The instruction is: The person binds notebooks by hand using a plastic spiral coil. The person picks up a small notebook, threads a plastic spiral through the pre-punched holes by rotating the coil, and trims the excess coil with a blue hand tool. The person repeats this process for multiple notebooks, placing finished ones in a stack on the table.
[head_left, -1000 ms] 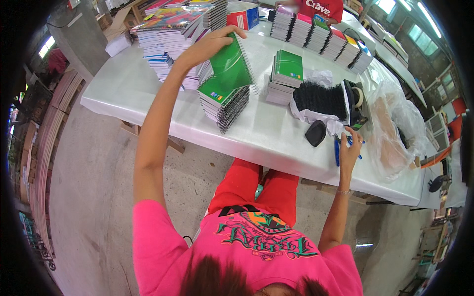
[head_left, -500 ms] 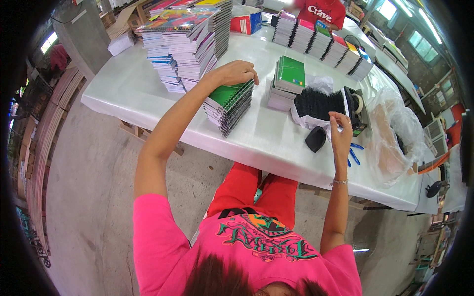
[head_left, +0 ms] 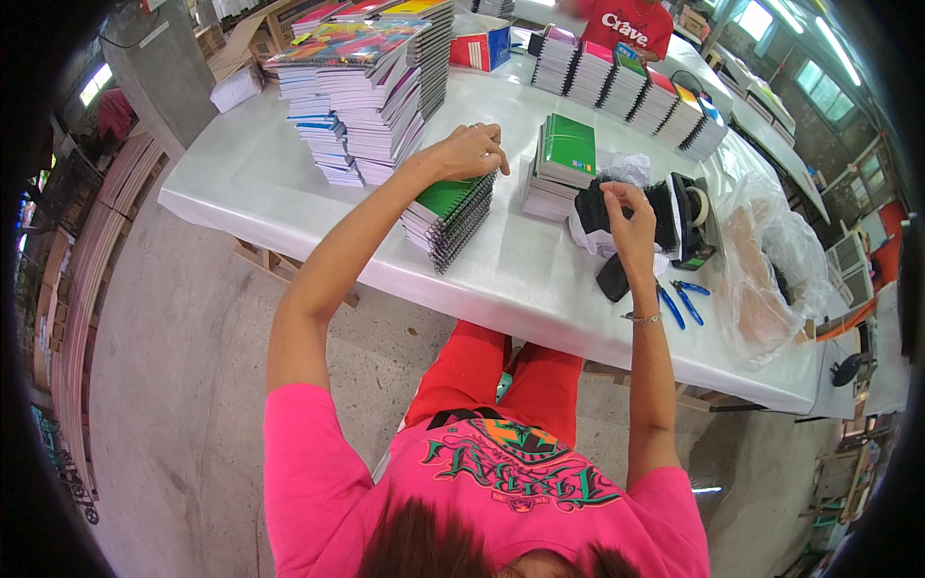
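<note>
My left hand (head_left: 469, 152) is closed at the far end of a small stack of green-covered notebooks (head_left: 448, 197), with its fingertips at the spiral-bound edge of the top notebook. Black coils line that stack's right side. Over a bundle of black plastic binding coils (head_left: 593, 204) is my right hand (head_left: 631, 212), thumb and fingers curled together; whatever is between them blends into the black behind. The coils lie in a crumpled white plastic bag (head_left: 628, 169). Left of them is a second pile of green notebooks (head_left: 568, 149), showing no coils.
Blue-handled pliers (head_left: 681, 303) and a black rounded object (head_left: 614, 279) lie near the table's front edge. A tape dispenser (head_left: 696, 222) and clear plastic bag (head_left: 766, 260) are at right. Tall notebook stacks (head_left: 371, 106) stand at left. Across the table is a person in red (head_left: 631, 24).
My right hand has moved left and away from me, over the black coils, uncovering more of the pliers. My left hand has stayed at the notebook's far corner, shifting slightly.
</note>
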`<state>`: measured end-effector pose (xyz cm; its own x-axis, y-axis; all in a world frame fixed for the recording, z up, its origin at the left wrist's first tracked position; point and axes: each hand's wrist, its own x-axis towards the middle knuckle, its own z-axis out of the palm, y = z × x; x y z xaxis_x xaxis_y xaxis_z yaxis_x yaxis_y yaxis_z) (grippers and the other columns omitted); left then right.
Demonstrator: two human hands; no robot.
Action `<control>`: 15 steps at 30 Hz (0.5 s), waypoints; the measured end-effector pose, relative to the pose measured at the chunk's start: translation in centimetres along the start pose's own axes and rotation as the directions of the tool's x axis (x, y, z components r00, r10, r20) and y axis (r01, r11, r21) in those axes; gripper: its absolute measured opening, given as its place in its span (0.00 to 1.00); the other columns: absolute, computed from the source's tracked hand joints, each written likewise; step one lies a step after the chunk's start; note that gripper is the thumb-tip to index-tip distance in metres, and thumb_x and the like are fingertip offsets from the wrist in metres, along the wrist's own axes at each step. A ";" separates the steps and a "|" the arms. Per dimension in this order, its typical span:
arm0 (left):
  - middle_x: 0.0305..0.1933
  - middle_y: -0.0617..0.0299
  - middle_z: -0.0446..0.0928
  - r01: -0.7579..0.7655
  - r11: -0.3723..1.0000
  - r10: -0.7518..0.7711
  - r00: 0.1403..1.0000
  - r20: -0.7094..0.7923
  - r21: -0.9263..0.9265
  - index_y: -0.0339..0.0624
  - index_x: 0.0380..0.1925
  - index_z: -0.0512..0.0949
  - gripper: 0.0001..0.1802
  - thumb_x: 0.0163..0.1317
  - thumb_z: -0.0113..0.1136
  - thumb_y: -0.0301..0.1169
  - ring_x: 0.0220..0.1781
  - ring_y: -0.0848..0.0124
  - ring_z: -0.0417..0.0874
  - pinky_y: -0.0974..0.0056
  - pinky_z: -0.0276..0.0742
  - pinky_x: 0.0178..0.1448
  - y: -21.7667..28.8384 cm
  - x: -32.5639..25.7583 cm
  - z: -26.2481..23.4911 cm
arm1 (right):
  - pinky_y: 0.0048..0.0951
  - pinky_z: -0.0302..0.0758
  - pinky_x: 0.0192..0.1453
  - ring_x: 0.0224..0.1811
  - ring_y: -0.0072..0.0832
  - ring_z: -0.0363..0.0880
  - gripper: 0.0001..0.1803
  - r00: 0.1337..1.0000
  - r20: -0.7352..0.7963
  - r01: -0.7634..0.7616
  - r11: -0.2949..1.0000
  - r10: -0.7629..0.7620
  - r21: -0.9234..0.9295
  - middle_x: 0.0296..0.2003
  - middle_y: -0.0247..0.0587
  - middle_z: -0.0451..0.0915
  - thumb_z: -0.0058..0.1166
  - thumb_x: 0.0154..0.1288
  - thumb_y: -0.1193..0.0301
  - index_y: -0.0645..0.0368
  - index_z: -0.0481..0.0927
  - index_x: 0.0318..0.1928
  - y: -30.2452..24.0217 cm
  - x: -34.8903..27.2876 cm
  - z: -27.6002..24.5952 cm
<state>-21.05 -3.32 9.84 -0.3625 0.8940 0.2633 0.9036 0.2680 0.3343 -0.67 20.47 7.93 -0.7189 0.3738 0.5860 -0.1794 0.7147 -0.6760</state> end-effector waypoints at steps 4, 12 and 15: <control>0.43 0.53 0.72 0.008 1.000 -0.008 1.000 0.025 0.009 0.54 0.37 0.88 0.21 0.57 0.42 0.32 0.53 0.58 0.71 0.53 0.63 0.64 0.2 0.1 0.1 | 0.28 0.75 0.47 0.37 0.28 0.81 0.07 1.000 -0.014 0.004 1.000 -0.004 0.010 0.36 0.41 0.82 0.57 0.64 0.73 0.59 0.85 0.41 0.0 0.4 0.6; 0.52 0.55 0.72 0.089 0.991 -0.085 0.996 -0.042 0.099 0.59 0.43 0.86 0.18 0.62 0.47 0.39 0.58 0.58 0.71 0.48 0.60 0.66 0.7 -0.7 -0.5 | 0.27 0.74 0.46 0.36 0.25 0.79 0.10 0.995 0.008 -0.102 0.974 0.103 0.204 0.35 0.38 0.81 0.55 0.66 0.72 0.61 0.84 0.44 1.4 1.5 1.4; 0.56 0.56 0.72 0.162 0.977 -0.156 0.986 -0.054 0.139 0.61 0.50 0.82 0.19 0.61 0.54 0.47 0.62 0.57 0.70 0.47 0.61 0.66 1.5 -1.2 -1.1 | 0.24 0.74 0.44 0.35 0.21 0.76 0.12 0.992 -0.015 -0.117 0.969 0.123 0.216 0.34 0.34 0.80 0.56 0.67 0.70 0.61 0.82 0.48 2.2 2.5 1.6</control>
<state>-19.54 -4.36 10.98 -0.5104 0.8209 0.2562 0.8560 0.4564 0.2430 -3.95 22.03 7.19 -0.7255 0.4678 0.5048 -0.2349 0.5211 -0.8205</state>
